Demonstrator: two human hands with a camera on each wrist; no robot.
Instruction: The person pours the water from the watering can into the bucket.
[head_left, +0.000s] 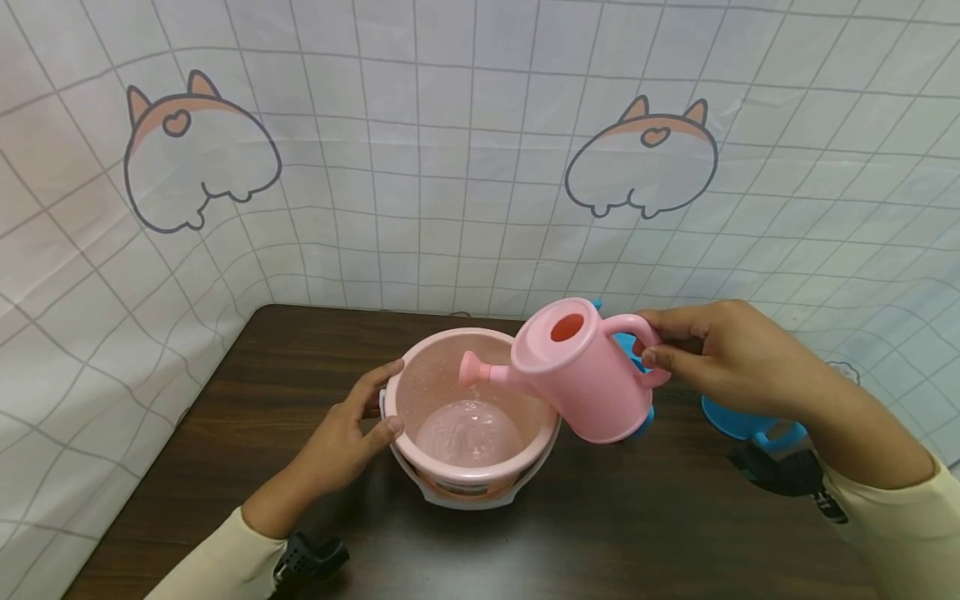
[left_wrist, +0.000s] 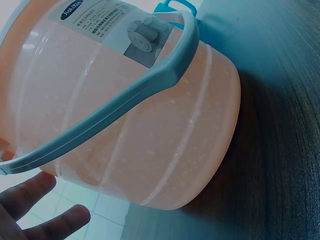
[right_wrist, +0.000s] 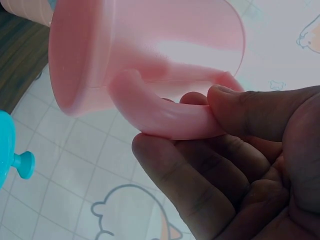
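Bucket [head_left: 472, 473], one, pale pink; upright on the dark wooden table [head_left: 637, 517], below the centre of the head view. Contents: a shallow pool of clear liquid [head_left: 467, 435] over the bottom, its surface rippled. Pale grey carrying handle [left_wrist: 125, 100] hanging down at the six o'clock side; printed label [left_wrist: 107, 27] on the wall.

Watering can [head_left: 600, 396], one, pink; held aloft at the bucket's three o'clock, tilted, spout toward nine. Sprinkler head [head_left: 474, 368] above the bucket's opening, inside the rim. Oval filling hole [head_left: 567, 327] in the top; contents cannot be told.

Left hand [head_left: 345, 437]: at the bucket's nine o'clock, thumb and fingers spread apart, touching the rim area.

Right hand [head_left: 723, 358]: at the can's three o'clock, thumb and fingers pinching its loop handle [head_left: 624, 323].

Blue vessel with a handle [head_left: 738, 419]: at the can's four o'clock, partly behind the right forearm; contents cannot be told.

Blue item [head_left: 627, 346]: behind the can, mostly hidden.

Grid-patterned cloth [head_left: 420, 225]: at twelve o'clock, beyond the table.
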